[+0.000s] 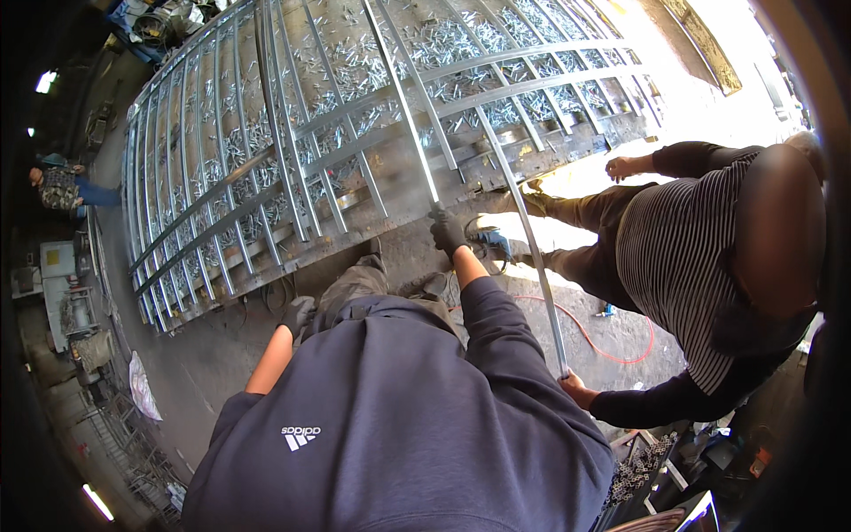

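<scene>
Silver bar [417,151] in right hand [449,232]
Closed round its end, bar toward eleven o'clock; left hand [298,315]: grip unclear.

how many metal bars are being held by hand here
2. The left bar is in the gloved right hand; the right bar is in a hand of the striped-shirted person. The far-left person is too small to tell.

long worktable [530,168], metal bars [532,86], scattered small metal pieces [443,51]
</scene>
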A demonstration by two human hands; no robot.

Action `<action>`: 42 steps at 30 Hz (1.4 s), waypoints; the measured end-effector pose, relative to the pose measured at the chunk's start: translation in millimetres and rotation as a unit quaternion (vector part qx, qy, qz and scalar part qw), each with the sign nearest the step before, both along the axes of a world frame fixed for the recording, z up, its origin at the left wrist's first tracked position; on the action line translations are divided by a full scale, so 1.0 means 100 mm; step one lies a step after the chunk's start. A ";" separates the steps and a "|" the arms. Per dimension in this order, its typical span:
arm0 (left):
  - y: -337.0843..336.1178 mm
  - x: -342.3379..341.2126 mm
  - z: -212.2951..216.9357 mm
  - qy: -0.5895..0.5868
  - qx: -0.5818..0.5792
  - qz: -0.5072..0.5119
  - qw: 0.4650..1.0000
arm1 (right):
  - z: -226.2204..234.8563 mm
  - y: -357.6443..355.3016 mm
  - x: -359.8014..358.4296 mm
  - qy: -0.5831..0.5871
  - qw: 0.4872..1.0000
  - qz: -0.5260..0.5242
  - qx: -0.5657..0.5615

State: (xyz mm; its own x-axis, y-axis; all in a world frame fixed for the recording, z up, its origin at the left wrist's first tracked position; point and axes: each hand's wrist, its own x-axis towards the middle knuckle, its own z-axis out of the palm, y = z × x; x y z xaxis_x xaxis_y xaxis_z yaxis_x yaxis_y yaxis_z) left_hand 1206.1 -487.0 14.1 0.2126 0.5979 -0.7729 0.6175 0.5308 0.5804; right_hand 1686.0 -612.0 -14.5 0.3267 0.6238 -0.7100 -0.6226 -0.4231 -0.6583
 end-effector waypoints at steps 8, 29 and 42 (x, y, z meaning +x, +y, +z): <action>0.24 1.16 -0.43 0.116 0.245 -0.290 0.918 | -0.47 -1.43 -0.57 -0.175 0.979 0.077 0.075; -0.74 3.91 -0.70 -0.220 -0.305 0.117 0.919 | 0.29 -3.98 -2.02 -0.031 0.972 -0.038 -0.231; 0.07 4.21 -0.70 -0.271 -0.196 0.195 0.922 | 1.13 -4.54 -2.23 -0.054 0.933 -0.040 -0.353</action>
